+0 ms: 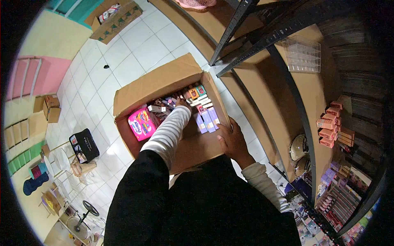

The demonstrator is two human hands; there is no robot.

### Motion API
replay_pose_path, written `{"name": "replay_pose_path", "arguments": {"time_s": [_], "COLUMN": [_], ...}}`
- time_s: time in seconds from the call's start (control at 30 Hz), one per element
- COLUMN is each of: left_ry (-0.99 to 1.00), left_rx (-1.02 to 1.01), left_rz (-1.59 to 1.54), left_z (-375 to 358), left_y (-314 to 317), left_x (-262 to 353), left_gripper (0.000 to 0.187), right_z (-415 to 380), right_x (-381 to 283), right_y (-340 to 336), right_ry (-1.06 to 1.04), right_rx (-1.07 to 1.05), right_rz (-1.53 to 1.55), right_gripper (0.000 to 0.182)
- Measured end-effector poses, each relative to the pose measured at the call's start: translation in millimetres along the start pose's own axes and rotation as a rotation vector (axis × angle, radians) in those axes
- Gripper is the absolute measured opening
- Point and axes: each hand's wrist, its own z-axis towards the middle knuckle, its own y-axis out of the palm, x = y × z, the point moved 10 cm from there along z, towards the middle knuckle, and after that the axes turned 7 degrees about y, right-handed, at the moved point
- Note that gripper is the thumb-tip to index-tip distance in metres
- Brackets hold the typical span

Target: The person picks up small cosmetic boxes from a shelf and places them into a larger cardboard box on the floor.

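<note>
A cardboard box point(154, 82) with open flaps is in front of my body. My left hand point(180, 103) reaches down inside it among small packages, its fingers mostly hidden. On the box's right edge rests my right hand point(233, 139), thumb on the near side and fingers over the rim. Inside, a pink Protex pack point(142, 124) lies at the left, small dark and purple items are around my left hand, an orange box point(193, 93) is at the back right, and lilac boxes point(207, 120) stand at the right.
Shelves with black metal posts point(293, 82) rise at the right, holding a clear plastic organizer point(303, 55) and coral boxes point(329, 125). On the tiled floor are a black case point(84, 145), a small carton point(52, 110) and a larger carton point(117, 22).
</note>
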Motion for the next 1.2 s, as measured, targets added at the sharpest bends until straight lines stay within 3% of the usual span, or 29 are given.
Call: {"name": "replay_pose_path", "arguments": {"time_s": [0.2, 0.3, 0.33, 0.43, 0.47, 0.57, 0.73, 0.83, 0.97, 1.07, 1.2], "left_ry": [-0.054, -0.118, -0.089, -0.026, -0.025, 0.004, 0.129, 0.172, 0.294, 0.323, 0.416], "left_rx": [0.130, 0.341, 0.203, 0.428, 0.397, 0.667, 0.537, 0.547, 0.617, 0.526, 0.640], "left_rz": [-0.066, -0.221, -0.240, -0.102, -0.139, 0.041, -0.164, -0.481, -0.671, -0.739, -0.798], "left_z": [-15.7, -28.9, -53.0, -90.4, -96.7, -134.6, -135.8, -122.0, -121.4, -112.8, -99.1], "left_y": [-11.5, -18.2, -31.8, -55.9, -56.8, -73.4, -52.6, -34.2, -39.3, -32.8, -25.8], "left_x": [-3.2, -13.8, -9.8, -1.9, -0.9, 16.9, 42.7, 46.8, 47.9, 44.7, 35.3], "left_gripper": [0.044, 0.043, 0.047, 0.045, 0.046, 0.045, 0.044, 0.046, 0.049, 0.051, 0.050], "right_z": [-2.4, -3.0, -3.1, -3.3, -3.2, -2.5, -2.3, -2.5, -2.5, -2.7, -2.9], "right_x": [6.2, 5.2, 4.4, 0.8, 0.5, 0.7, 3.1, 2.2, 2.9, 2.8, 3.1], "right_y": [3.3, 0.7, -0.8, -4.4, -5.0, -5.5, -3.7, -4.6, -3.1, -2.8, -2.0], "right_ry": [0.008, 0.015, 0.018, 0.005, 0.007, 0.017, 0.029, 0.038, 0.031, 0.046, 0.039], "right_rx": [0.000, 0.005, 0.006, 0.015, 0.013, 0.006, 0.005, 0.005, 0.004, -0.005, -0.005], "right_rz": [-0.010, 0.012, 0.025, 0.028, 0.030, 0.039, 0.057, 0.046, 0.050, 0.047, 0.041], "right_gripper": [0.040, 0.040, 0.039, 0.039, 0.039, 0.038, 0.039, 0.039, 0.040, 0.040, 0.040]}}
